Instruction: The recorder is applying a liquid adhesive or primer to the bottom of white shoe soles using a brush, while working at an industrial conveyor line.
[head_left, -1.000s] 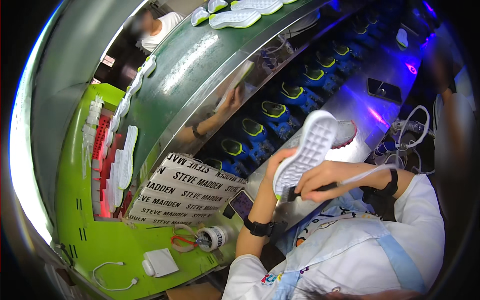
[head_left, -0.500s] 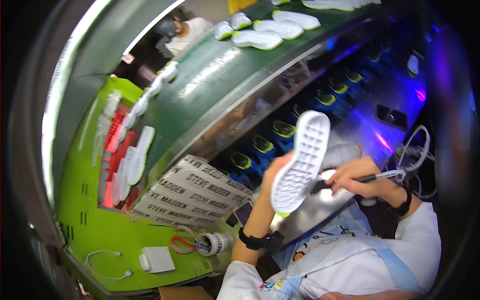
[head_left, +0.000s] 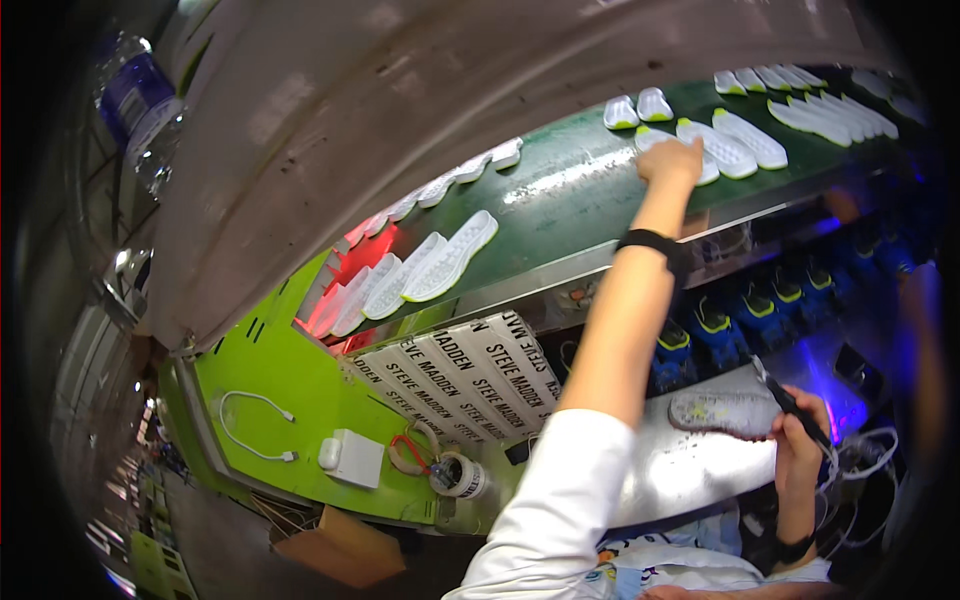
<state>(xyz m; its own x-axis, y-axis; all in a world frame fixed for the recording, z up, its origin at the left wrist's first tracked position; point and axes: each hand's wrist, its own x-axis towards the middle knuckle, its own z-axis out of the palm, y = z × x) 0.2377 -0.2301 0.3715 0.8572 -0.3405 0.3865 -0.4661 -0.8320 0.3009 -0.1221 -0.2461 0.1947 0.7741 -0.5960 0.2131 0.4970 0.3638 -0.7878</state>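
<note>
My left hand (head_left: 672,160) reaches up and far out onto the green conveyor belt (head_left: 560,200). Its fingers are curled over the near end of a white shoe sole (head_left: 712,152) that lies on the belt among other white soles. A black band sits on that wrist. My right hand (head_left: 800,445) stays low at the right and grips a thin dark brush (head_left: 785,395) that points up and left. Just left of the brush tip, a pale speckled sole (head_left: 722,412) lies flat on the shiny metal worktop (head_left: 680,475), touched by neither hand.
More white soles (head_left: 440,265) lie in rows on the belt. Blue holders with yellow-green insides (head_left: 715,330) line a shelf under it. A white printed sheet (head_left: 460,385), white cable (head_left: 255,425), white box (head_left: 350,458) and tape roll (head_left: 462,475) sit on the green table. White cables (head_left: 868,452) trail beside my right hand.
My left hand has let go of the sole it held up and stretched out to the belt. That sole now lies on the metal worktop. The view has tilted upward.
</note>
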